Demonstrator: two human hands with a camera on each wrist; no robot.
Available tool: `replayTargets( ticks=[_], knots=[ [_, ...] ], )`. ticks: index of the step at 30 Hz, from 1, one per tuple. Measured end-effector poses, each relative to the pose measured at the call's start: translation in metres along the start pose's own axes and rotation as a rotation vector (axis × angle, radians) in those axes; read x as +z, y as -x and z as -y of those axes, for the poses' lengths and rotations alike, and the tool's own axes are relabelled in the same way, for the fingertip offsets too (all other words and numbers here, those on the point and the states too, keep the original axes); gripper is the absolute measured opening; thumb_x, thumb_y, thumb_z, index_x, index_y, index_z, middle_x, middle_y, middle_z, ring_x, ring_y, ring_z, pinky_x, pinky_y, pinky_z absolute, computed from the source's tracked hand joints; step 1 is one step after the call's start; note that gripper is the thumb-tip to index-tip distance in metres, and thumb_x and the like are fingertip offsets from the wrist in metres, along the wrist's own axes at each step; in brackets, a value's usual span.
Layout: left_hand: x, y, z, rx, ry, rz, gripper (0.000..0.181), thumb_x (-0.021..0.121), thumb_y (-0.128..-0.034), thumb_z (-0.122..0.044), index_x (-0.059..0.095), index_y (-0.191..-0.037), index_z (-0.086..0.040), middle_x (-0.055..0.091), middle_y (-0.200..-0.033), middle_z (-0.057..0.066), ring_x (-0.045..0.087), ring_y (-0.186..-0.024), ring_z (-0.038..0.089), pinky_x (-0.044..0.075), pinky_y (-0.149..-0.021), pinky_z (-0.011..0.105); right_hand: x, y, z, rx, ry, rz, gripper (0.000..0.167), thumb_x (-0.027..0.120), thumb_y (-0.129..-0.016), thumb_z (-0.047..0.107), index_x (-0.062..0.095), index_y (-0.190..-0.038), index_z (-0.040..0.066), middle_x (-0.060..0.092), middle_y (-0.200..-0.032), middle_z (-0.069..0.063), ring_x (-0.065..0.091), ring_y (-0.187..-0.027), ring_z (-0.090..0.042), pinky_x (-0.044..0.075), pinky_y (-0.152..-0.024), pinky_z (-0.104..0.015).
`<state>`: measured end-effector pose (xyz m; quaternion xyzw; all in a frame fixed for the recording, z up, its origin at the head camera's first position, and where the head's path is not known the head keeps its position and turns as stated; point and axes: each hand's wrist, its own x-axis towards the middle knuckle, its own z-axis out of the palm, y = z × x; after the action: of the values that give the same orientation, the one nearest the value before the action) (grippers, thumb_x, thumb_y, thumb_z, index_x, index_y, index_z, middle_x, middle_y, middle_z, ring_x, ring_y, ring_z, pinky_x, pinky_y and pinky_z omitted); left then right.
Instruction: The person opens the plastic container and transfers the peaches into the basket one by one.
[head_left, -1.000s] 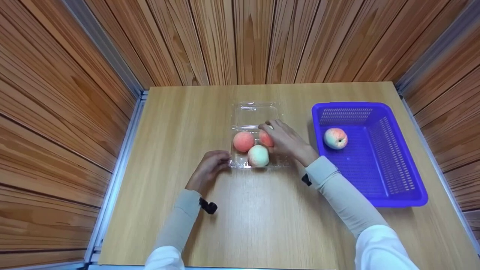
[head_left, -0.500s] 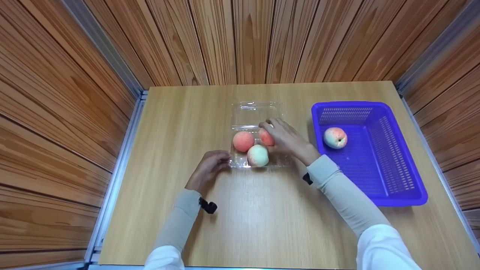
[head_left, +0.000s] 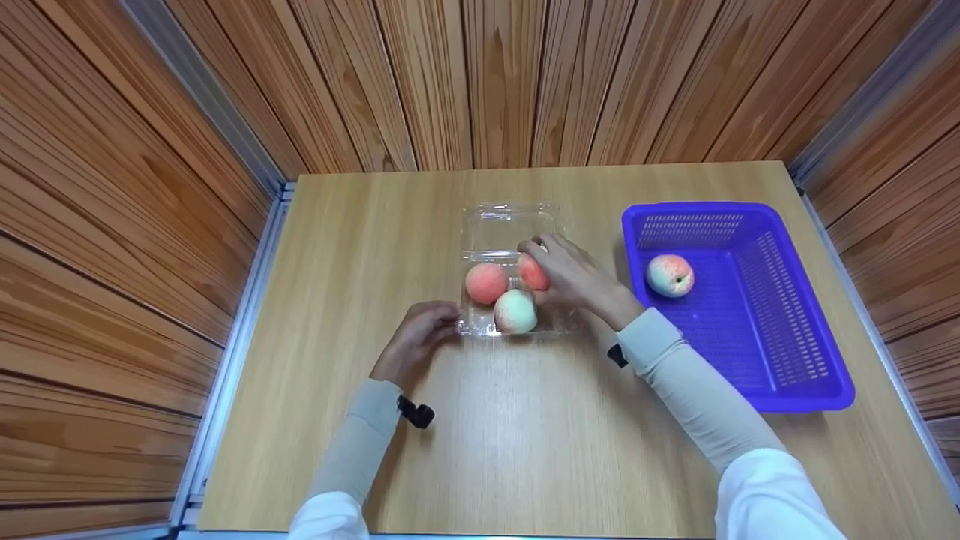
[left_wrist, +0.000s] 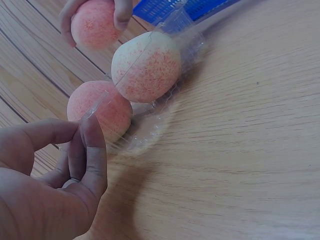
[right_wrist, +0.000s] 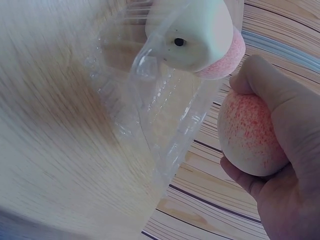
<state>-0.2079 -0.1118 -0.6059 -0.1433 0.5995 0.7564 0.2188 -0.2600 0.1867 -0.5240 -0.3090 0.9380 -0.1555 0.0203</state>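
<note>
A clear plastic clamshell box lies on the table with its lid folded back, away from the person. Inside it sit a pinkish-red peach at the left and a pale peach at the near middle. My right hand grips another red peach at the box's far right; the right wrist view shows fingers and thumb round that speckled peach. At the near left corner my left hand pinches the box's edge, thumb against fingertips in the left wrist view.
A blue-purple plastic basket with perforated walls stands at the table's right side. One pale and red peach lies in its far left part. Wood-patterned panels rise behind the table and at both sides.
Almost nothing differs. The right forearm has shifted very slightly to the right, while the right hand still grips the peach over the box. The left hand stays at the box's corner.
</note>
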Motion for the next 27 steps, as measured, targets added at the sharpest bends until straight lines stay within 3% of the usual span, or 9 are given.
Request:
replayTargets(
  ticks=[16,27],
  knots=[
    [0.002,-0.002,0.002,0.042,0.009,0.011,0.013,0.061,-0.0999,0.003,0.07,-0.107,0.01,0.069,-0.097,0.011,0.068,-0.084,0.016,0.062,-0.081,0.03,-0.012,0.004,0.001,0.017,0.015,-0.002,0.081,0.088,-0.085,0.034,0.049,-0.152,0.012,0.053,-0.144,-0.017,0.058,-0.13,-0.037,0.058,-0.104,-0.054],
    [0.001,-0.002,0.002,0.026,0.01,0.018,0.022,0.062,-0.1014,0.001,0.068,-0.119,0.013,0.07,-0.101,0.011,0.067,-0.084,0.015,0.062,-0.085,0.031,-0.017,0.004,-0.001,0.022,-0.016,-0.001,0.082,0.088,-0.084,0.033,0.048,-0.152,0.009,0.052,-0.148,-0.019,0.056,-0.133,-0.04,0.056,-0.105,-0.057]
  ],
)
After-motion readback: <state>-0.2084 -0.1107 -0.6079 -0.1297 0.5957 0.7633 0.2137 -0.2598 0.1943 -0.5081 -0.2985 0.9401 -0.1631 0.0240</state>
